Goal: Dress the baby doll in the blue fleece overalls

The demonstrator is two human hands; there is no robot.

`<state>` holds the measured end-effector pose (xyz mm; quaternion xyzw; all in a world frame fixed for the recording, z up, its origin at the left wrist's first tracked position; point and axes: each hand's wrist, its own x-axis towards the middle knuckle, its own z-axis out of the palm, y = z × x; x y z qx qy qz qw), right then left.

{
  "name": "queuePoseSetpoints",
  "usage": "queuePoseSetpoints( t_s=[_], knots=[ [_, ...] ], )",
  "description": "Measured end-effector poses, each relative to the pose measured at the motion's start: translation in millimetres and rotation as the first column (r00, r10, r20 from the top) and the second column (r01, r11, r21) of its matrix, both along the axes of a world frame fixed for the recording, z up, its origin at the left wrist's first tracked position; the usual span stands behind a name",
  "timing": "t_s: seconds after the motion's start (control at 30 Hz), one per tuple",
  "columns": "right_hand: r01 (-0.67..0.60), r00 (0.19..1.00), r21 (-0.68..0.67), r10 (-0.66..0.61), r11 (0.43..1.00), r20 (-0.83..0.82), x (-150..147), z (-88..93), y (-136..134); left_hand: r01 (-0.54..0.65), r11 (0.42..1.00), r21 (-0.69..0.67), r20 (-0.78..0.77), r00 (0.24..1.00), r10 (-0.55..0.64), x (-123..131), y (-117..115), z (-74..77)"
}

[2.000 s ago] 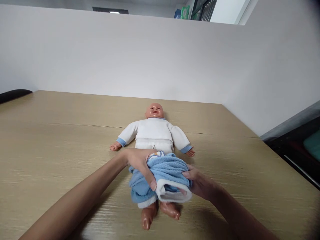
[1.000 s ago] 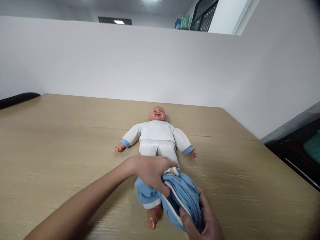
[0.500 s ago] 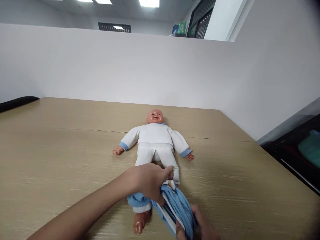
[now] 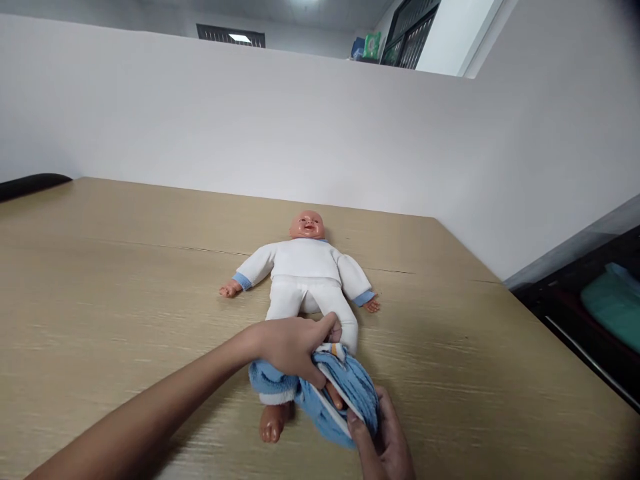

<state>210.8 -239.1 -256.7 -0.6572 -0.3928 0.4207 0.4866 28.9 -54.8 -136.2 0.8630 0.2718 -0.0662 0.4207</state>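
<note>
A baby doll [image 4: 307, 257] lies on its back, head away from me, in a white suit with blue cuffs. Blue fleece pants [image 4: 345, 387] with white trim are bunched at its lower legs. One leg passes through them, and its bare foot [image 4: 273, 421] sticks out on the left. My left hand [image 4: 295, 347] is closed around the lower part of the other leg, beside the gathered pants; some fingers are hidden. Part of what looks like the second foot [image 4: 335, 395] shows inside the opening. My right hand [image 4: 383, 437] pinches the edge of that pant leg.
The doll rests on a wide wooden table [image 4: 125, 300] with a seam across it. A white partition [image 4: 250, 127] rises behind the far edge. A black curved object [image 4: 35, 185] stands at the left. Green cloth [image 4: 613, 303] lies in a dark space at right.
My right hand has moved up and slightly left with the pant leg. What looks like a foot now shows in its opening. The view has shifted slightly.
</note>
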Motion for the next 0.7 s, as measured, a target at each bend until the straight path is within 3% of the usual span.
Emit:
queuePoseSetpoints(
  t_s=[0.17, 0.37, 0.5, 0.6, 0.7],
  knots=[
    [0.091, 0.988, 0.084, -0.080, 0.992, -0.131, -4.8, -1.6, 14.3, -0.087, 0.980, -0.180, 0.257, 0.957, 0.132, -13.1, -8.4, 2.1],
    [-0.078, 0.993, 0.346, 0.103, 0.935, -0.056, 9.0, 10.5, 39.4, -0.171, 0.954, -0.248, 0.365, 0.895, 0.256, -26.7, -21.9, -5.3],
    [-0.137, 0.990, 0.347, 0.134, 0.928, 0.032, 18.2, 31.7, 56.6, -0.246, 0.954, -0.172, 0.462, 0.835, 0.299, -31.3, -25.7, -11.4],
    [-0.325, 0.943, 0.294, 0.282, 0.899, 0.178, 33.6, 43.8, 68.1, -0.288, 0.954, -0.083, 0.503, 0.814, 0.290, -35.1, -23.3, -12.4],
    [-0.521, 0.841, 0.221, 0.452, 0.824, 0.296, 53.5, 54.5, 79.6, -0.252, 0.967, 0.047, 0.490, 0.849, 0.198, -42.1, -20.8, -11.3]
  ],
)
